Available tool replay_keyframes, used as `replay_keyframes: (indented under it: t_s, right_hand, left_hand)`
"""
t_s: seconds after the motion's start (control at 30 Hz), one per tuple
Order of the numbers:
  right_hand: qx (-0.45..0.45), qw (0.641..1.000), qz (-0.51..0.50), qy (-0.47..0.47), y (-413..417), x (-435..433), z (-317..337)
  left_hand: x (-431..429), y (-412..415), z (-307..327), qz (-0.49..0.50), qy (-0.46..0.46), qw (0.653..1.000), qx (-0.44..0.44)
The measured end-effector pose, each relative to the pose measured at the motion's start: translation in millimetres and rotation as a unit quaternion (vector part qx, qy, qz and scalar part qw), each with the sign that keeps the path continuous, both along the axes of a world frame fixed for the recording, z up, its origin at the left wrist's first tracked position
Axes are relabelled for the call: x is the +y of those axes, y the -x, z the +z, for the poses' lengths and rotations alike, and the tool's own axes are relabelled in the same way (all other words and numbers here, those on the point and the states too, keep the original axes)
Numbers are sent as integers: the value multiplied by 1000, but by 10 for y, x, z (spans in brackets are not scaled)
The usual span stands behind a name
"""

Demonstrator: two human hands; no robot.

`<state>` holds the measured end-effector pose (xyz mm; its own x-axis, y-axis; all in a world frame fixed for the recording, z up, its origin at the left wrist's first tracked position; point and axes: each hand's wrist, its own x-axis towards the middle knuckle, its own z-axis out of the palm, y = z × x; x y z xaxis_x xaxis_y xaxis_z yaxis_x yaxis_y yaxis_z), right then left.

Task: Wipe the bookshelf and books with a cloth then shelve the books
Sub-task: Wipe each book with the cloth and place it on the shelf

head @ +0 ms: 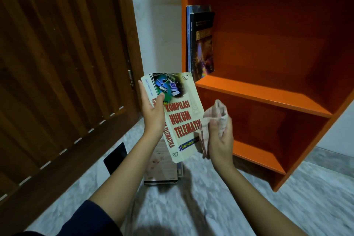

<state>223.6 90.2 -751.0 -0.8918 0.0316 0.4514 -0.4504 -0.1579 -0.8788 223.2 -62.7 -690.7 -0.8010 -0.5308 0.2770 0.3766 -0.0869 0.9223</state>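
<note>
The left hand (153,113) grips the paperback book (182,115). Its thumb lies on the front cover and its fingers (142,90) wrap behind the spine, near the upper end. The right hand (220,140) is closed round the bunched cloth (216,113). The cloth sits at the cover's right edge, and contact cannot be confirmed.

Handling, as judged:
- The book is thick, so expect moderate weight for 1 hand.
- The soft cover flexes. Support it at the spine, not at a corner.
- The edges look worn and curled, so wipe outward from the spine with light pressure.
- The cloth is light and limp, and it conforms to flat faces.

Appearance: the cover is cream with red block lettering and a blue-green picture above the thumb. The cloth is pale with pinkish checks.

Beyond the fingers stands the orange bookshelf (258,94), to the right of the held book. 2 shelved books (203,44) stand upright against its left wall. Below the hands, more books (162,166) lie on the floor (210,207).
</note>
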Motion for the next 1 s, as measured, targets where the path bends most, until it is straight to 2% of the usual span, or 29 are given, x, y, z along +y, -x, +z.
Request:
replay_keyframes:
  t_s: [0.1, 0.2, 0.3, 0.47, 0.53, 0.6, 0.63, 0.7, 0.83, 1.0]
  right_hand:
    - [20, 995, -28, -98, 159, -240, 143]
    - [77, 972, -46, -217, 349, -463, 325]
    - [136, 955, -61, -257, 556, -474, 559]
    - [216, 932, -18, -291, 819, -315, 757]
    - [154, 959, -44, -236, 925, -297, 654]
    - [11, 991, -51, -123, 919, -321, 491]
    - [-44, 995, -51, -79, 880, -342, 409]
    - [-69, 993, -63, -70, 788, -382, 315]
    - [36, 985, -65, -155, 548, -434, 388]
    - [222, 938, 2, -268, 252, -326, 254]
  left_hand:
    - [67, -29, -16, -16, 22, 1000, 0]
    - [156, -66, 30, -46, 73, 996, 15]
    - [191, -92, 105, -89, 94, 991, 24]
    - [193, -76, 199, -88, 79, 992, 49]
    - [225, -64, 207, -78, 61, 993, 60]
    - [269, -52, 214, -66, 50, 994, 69]
    - [288, -34, 199, -62, 52, 994, 69]
    - [316, -9, 181, -50, 56, 995, 67]
    - [328, 5, 187, -39, 47, 996, 64]
    - [109, 57, 246, 18, 0, 998, 54]
